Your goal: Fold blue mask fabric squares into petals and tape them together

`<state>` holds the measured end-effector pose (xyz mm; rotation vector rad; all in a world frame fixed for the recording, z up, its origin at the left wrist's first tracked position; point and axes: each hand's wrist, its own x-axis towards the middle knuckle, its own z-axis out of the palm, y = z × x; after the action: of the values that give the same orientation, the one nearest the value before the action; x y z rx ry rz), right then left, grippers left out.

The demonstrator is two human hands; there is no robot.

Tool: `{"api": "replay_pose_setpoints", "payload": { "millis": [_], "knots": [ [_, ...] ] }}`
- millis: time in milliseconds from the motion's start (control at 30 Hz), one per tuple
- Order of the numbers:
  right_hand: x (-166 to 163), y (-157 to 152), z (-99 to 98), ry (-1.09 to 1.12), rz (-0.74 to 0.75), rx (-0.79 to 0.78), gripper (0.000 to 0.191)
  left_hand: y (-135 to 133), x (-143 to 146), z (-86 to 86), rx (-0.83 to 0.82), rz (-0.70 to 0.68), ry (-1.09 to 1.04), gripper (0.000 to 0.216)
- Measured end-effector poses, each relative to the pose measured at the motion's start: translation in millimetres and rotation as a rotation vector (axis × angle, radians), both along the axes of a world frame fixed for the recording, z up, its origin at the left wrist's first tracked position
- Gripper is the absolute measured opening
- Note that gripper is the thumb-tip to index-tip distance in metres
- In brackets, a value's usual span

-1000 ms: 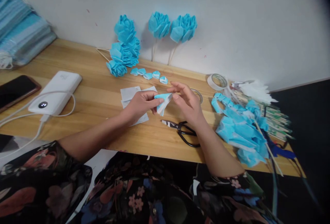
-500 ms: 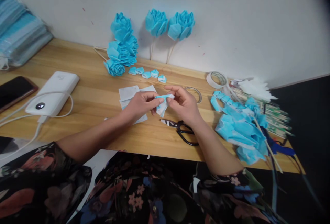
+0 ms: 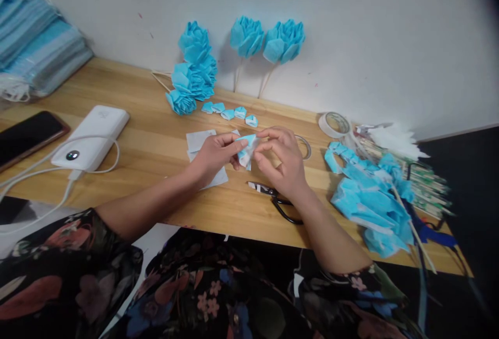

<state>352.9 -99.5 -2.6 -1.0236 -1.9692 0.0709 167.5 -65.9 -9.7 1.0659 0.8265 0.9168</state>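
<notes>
A small folded piece of blue and white non-woven fabric point(image 3: 246, 158) is held above the table. My left hand point(image 3: 213, 159) pinches its left side between thumb and fingers. At its right edge, the bent fingers of my right hand point(image 3: 284, 159) touch the fabric, thumb and index tips close together. Beneath my left hand lie flat pale fabric squares point(image 3: 199, 139), partly covered. Black-handled scissors point(image 3: 264, 189) lie below my right hand, their handles partly hidden by the wrist. Beyond the hands, several small folded blue petals point(image 3: 228, 114) form a row.
Blue fabric roses point(image 3: 195, 76) on sticks lie or lean near the wall. Tape rolls point(image 3: 333, 125), crumpled blue fabric point(image 3: 370, 204) and wrapped sticks point(image 3: 429, 188) occupy the right. A power bank point(image 3: 93, 133), phone point(image 3: 31, 139) and stacked face masks point(image 3: 42, 42) are left.
My right thumb and fingers have shifted from pinching the fabric's top to its right edge. The piece now shows more of its white side. The whole view has shifted slightly.
</notes>
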Motion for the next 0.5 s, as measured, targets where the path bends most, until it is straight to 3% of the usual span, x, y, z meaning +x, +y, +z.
{"api": "replay_pose_setpoints", "payload": {
  "millis": [267, 500],
  "knots": [
    [-8.3, -1.8, -6.8, -0.113, -0.077, 0.067, 0.004, -3.0, 0.5, 2.5, 0.091, -0.020, 0.048, 0.032],
    [-4.6, -1.0, -4.6, -0.074, -0.105, 0.002, 0.007, -2.5, -1.0, 0.6, 0.114, -0.043, 0.095, 0.031]
  ]
}}
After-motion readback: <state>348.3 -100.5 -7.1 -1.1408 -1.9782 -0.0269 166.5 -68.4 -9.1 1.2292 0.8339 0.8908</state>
